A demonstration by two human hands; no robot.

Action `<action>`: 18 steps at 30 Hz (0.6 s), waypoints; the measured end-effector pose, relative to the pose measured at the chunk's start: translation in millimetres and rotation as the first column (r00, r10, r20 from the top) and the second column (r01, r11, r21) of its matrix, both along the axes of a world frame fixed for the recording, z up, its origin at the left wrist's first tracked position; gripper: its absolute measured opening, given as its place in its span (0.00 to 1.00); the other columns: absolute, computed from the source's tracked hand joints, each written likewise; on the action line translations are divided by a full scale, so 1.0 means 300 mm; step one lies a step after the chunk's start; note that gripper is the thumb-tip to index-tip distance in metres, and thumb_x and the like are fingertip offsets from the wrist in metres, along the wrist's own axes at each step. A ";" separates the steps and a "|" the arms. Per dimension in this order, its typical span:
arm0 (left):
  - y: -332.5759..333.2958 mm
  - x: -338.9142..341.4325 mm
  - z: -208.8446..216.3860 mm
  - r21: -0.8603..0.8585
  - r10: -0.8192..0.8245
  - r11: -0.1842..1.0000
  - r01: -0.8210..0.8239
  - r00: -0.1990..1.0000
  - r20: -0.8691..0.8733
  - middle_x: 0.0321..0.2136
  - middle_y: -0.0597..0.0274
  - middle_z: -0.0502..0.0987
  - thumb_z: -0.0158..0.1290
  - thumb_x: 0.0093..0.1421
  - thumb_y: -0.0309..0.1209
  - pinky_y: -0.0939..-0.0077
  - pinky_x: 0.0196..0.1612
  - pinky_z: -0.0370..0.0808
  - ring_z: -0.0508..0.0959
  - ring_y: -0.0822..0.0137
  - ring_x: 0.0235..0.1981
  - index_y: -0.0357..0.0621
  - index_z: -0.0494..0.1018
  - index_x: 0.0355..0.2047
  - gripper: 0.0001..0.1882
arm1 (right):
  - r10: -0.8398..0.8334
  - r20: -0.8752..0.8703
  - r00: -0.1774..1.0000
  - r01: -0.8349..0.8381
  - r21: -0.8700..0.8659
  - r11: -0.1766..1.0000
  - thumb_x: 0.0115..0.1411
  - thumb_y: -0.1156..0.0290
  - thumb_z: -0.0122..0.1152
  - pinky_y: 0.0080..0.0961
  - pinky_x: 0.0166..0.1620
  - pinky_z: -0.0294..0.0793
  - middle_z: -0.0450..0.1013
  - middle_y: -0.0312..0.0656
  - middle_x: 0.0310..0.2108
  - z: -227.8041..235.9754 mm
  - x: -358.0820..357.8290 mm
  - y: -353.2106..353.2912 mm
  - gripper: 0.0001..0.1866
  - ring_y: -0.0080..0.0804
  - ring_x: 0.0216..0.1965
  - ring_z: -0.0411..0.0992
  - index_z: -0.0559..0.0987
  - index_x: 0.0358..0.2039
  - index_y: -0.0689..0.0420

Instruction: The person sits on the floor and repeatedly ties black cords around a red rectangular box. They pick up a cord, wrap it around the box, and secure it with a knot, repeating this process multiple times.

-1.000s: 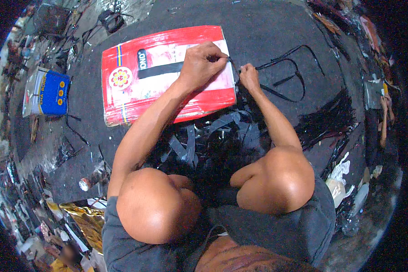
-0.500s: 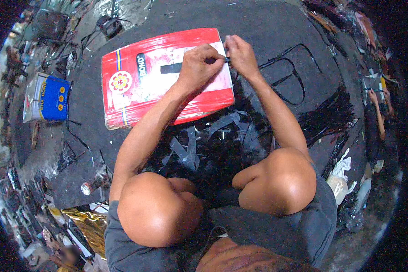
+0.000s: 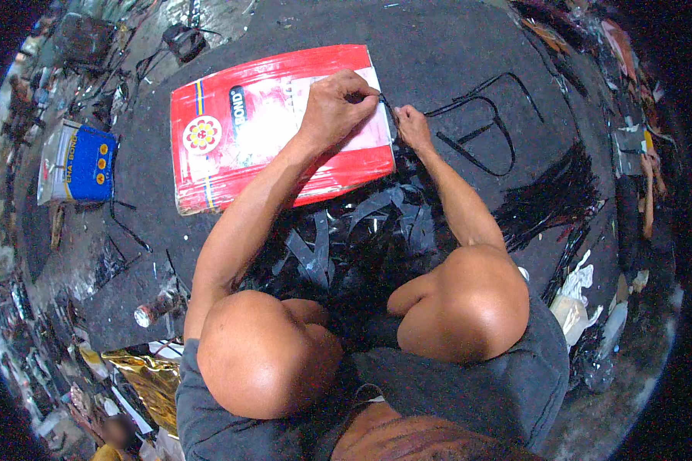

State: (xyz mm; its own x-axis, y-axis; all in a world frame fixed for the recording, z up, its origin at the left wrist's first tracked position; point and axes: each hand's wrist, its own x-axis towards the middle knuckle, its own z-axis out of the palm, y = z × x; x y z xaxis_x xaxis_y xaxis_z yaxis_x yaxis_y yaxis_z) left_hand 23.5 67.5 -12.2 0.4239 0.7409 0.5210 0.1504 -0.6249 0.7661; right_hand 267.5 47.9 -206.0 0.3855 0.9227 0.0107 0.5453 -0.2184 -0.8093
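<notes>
A flat red and white panel (image 3: 277,180) with printed labels and a flower emblem lies in front of me, glossy on top. My left hand (image 3: 337,110) rests over its right part, thumb and fingers pinched on a thin black strip (image 3: 387,102) at the panel's right edge. Just past that edge, my right hand (image 3: 413,128) is closed on the same strip, nearer to me than the left hand. A short length runs between the two hands. Further black strip (image 3: 490,115) lies in loose loops on the dark ground to the right.
Dark offcuts (image 3: 315,250) lie between my knees and the panel. A bundle of black strips (image 3: 550,188) is to the right. On the left stand a blue and white printed can (image 3: 92,165) and a bottle (image 3: 155,312). Another person's arm (image 3: 649,192) shows at the right rim.
My right hand has moved toward me and slightly right, away from my left hand, drawing a length of strip between them. The left hand stays almost where it was.
</notes>
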 end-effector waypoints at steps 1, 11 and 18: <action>0.002 -0.002 -0.001 0.012 -0.004 1.000 0.004 1.000 0.002 0.26 0.58 0.79 0.61 0.53 0.25 0.74 0.32 0.76 0.79 0.69 0.27 0.36 0.81 0.27 0.04 | 0.020 0.033 0.999 -0.021 0.022 1.000 0.66 0.55 0.55 0.45 0.38 0.72 0.76 0.57 0.30 -0.002 -0.001 0.001 0.20 0.53 0.34 0.77 0.77 0.31 0.63; 0.015 -0.035 0.015 0.217 -0.131 0.963 0.159 0.982 -0.136 0.33 0.52 0.79 0.57 0.56 0.24 0.67 0.38 0.79 0.81 0.56 0.33 0.38 0.82 0.35 0.07 | 0.073 0.189 0.979 -0.075 0.001 0.997 0.66 0.56 0.52 0.53 0.41 0.71 0.75 0.60 0.34 0.010 -0.031 -0.016 0.19 0.64 0.39 0.74 0.75 0.33 0.62; 0.005 -0.050 -0.006 0.546 -0.092 0.786 0.291 0.928 -0.362 0.37 0.53 0.76 0.53 0.56 0.26 0.67 0.45 0.77 0.77 0.55 0.40 0.32 0.76 0.48 0.19 | 0.049 0.410 0.911 -0.058 0.011 0.998 0.67 0.63 0.48 0.56 0.44 0.73 0.74 0.61 0.41 0.033 -0.021 -0.072 0.14 0.65 0.40 0.74 0.75 0.39 0.62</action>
State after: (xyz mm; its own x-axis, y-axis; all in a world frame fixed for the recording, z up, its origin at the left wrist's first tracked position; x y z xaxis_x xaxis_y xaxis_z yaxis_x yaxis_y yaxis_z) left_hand 8.6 69.1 -14.1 0.7306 0.2249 0.6447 0.1374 -0.9733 0.1838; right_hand 261.3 26.2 -196.2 0.2927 0.9394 0.1783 0.8403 -0.1637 -0.5169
